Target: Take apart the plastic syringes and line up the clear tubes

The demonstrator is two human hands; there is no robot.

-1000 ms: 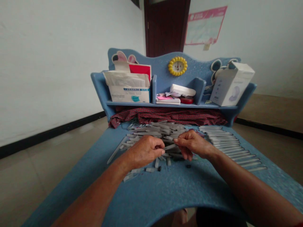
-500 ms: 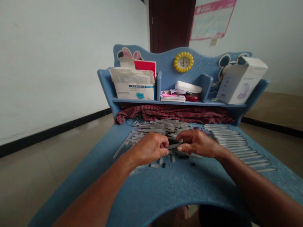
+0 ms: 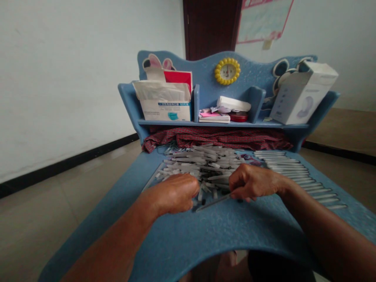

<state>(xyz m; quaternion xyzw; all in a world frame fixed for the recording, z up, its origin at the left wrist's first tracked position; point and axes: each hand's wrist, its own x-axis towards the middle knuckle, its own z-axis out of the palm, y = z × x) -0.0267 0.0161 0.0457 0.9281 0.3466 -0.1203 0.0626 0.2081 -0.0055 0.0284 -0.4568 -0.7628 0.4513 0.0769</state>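
My right hand [image 3: 251,182] pinches one end of a translucent pen [image 3: 214,203], whose other end points left and toward me, low over the desk. My left hand [image 3: 178,192] is closed at the near left edge of the pile; its fingertips are hidden, so I cannot make out what it holds. Behind both hands lies a heap of translucent pen parts [image 3: 202,158], with small caps and a little black piece [image 3: 203,202] at its front. To the right, several pens [image 3: 311,184] lie side by side in a slanting row.
The blue desk [image 3: 211,235] has a curved front edge close to me. A red checked cloth [image 3: 220,137] lies under the raised shelf [image 3: 173,123]. On that shelf stand a mask box [image 3: 167,109], papers, a red round tin [image 3: 238,118] and a white box [image 3: 304,94]. A yellow clock [image 3: 227,71] hangs behind.
My hands were close together over the pile and have moved apart. The left came left and nearer; the right moved slightly right, with the pen now angled out toward the left.
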